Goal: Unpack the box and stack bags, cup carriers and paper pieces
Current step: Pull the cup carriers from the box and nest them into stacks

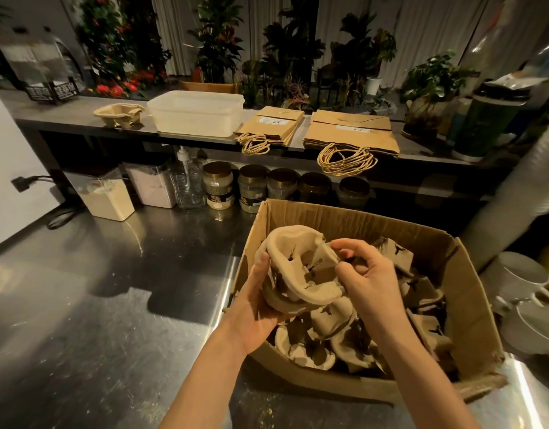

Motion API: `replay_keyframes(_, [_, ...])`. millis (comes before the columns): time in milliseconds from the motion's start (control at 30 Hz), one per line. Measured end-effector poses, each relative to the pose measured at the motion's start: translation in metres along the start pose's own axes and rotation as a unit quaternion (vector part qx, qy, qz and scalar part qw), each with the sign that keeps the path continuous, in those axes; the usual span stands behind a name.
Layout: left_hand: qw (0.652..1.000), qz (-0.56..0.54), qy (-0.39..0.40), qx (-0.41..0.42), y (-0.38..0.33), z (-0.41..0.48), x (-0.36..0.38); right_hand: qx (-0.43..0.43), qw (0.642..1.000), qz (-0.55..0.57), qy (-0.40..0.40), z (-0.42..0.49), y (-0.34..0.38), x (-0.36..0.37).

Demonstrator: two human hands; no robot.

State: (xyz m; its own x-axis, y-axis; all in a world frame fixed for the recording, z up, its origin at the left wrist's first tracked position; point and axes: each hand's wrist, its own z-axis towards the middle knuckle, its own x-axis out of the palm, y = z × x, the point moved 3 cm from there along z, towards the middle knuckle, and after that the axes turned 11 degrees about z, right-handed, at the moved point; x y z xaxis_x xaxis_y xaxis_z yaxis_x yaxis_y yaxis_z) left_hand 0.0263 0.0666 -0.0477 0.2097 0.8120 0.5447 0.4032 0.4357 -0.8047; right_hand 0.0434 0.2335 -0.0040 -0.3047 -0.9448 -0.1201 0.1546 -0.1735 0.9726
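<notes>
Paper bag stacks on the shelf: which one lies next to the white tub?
The smaller left stack, beside the white tub; the larger right stack lies beyond it.

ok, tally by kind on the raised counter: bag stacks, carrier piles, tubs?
Paper bag stacks: 2
Cup carrier piles: 1
White plastic tubs: 1
Total: 4

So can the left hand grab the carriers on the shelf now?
Probably not: the left hand is full, holding a carrier over the box. Nothing blocks the path to the shelf carriers, though.
</notes>
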Motion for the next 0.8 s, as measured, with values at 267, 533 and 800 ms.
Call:
replay_keyframes(267, [1.0, 0.004, 0.001, -0.016, 0.002, 0.003, -0.006, -0.069, 0.985, -0.156, -0.003, -0.007, 0.0, 0.02])
replay_keyframes(533, [0.997, -0.068, -0.02, 0.018, -0.003, -0.001, -0.002, -0.034, 0.983, -0.18, -0.032, 0.023, -0.022, -0.013])
replay_keyframes(800, [0.995, -0.09, -0.038, 0.026, -0.007, -0.004, 0.004, 0.132, 0.882, -0.408, 0.193, 0.018, -0.087, 0.001])
